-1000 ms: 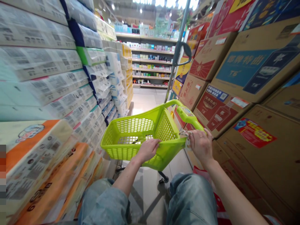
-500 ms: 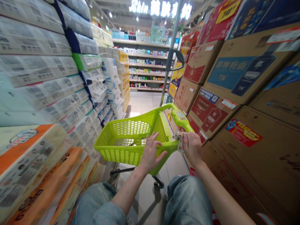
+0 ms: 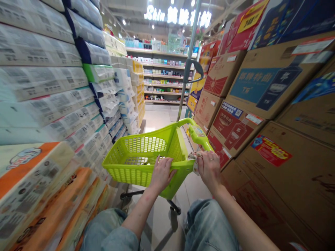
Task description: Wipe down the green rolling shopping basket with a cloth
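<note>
A lime-green shopping cart stands in front of my knees, with a grey pole rising behind it. My left hand is closed over the near rim of its basket, fingers hooked over the inside edge. In my right hand is a crumpled, whitish patterned cloth, pressed against the cart where the handle joins the basket. The fingers are bent around the cloth and hide part of it and the handle's near end.
Stacked tissue packs line the left side, with orange-and-white packs close by my left knee. Cardboard cartons are piled on the right, close to my right arm. Shelves of small goods stand across the aisle's far end.
My left hand has come down from hovering with spread fingers onto the basket rim and closed on it. My right hand and the cloth have shifted slightly left and down.
</note>
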A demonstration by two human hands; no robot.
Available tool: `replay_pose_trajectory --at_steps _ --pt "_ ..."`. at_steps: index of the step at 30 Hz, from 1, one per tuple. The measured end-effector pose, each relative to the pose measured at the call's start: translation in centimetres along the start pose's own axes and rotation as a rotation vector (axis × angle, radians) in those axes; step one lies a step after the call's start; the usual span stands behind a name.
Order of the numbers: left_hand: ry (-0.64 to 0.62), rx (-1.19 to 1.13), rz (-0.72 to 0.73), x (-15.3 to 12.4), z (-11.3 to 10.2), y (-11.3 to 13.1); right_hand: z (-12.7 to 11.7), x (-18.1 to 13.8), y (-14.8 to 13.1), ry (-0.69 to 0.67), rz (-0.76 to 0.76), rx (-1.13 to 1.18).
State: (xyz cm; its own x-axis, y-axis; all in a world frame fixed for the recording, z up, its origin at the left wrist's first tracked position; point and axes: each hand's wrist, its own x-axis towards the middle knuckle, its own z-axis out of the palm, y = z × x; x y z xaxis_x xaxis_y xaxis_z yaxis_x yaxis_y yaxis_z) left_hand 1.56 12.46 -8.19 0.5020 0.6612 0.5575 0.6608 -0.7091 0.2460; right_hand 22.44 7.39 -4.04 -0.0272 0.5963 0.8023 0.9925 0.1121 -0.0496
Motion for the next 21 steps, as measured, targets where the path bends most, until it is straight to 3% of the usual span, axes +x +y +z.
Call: replay_pose_trajectory --at_steps 4,9,12,17,21 --pt "0.001 0.028 -0.034 -0.1 0.2 -0.3 0.0 0.0 -3.4 -0.068 0.003 -0.072" --pt "-0.001 0.052 -0.02 0.1 0.0 -0.7 1.1 0.0 -6.8 -0.171 -0.131 -0.034" --pt "-0.003 0.047 0.004 0.0 -0.1 -1.2 0.6 0.3 -5.8 -0.197 -0.14 -0.048" --pt "-0.009 0.025 0.009 0.0 0.1 -1.3 -1.4 0.5 -1.3 -0.104 -0.035 -0.142" --pt "-0.009 0.0 -0.011 0.0 0.4 -1.0 -1.2 0.9 0.5 -0.094 0.012 -0.135"
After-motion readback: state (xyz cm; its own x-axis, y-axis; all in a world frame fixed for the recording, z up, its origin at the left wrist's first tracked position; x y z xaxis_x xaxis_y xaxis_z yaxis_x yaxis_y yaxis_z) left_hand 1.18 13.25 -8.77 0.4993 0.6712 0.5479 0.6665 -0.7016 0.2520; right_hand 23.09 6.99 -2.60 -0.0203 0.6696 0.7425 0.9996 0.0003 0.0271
